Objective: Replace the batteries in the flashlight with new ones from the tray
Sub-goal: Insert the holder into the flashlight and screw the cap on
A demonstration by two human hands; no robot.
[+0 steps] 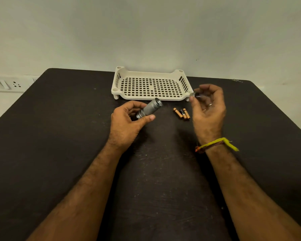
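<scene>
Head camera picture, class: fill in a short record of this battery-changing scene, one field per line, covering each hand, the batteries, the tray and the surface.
left hand: holds the grey flashlight body, open end pointing toward the tray
right hand: holds a small dark part, probably the flashlight's cap, in its fingertips
batteries: three, lying side by side on the table between the hands
tray: white, perforated, nothing visible inside it
table: dark, scuffed surface
wrist: yellow thread band on the right one
</scene>
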